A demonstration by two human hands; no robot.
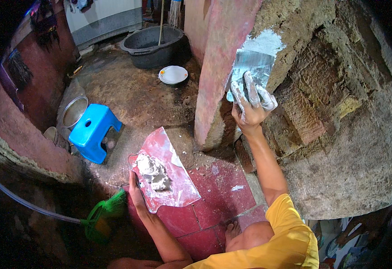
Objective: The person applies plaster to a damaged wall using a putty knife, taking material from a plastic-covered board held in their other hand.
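Holding paste (pixel 151 166) on a board (pixel 184 190) with the left hand (pixel 137 196), well left of and nearer than the right hand (pixel 252 112).

Gripping the board's left edge, just beside the paste, much closer than from the right. Reaching far right to the whitened patch (pixel 255 56) on the wall (pixel 218 67), with coated fingers (pixel 251 87) partly spread; cannot tell whether holding anything there. Pointing the board's narrow end far and slightly left, with its long axis running far to near.
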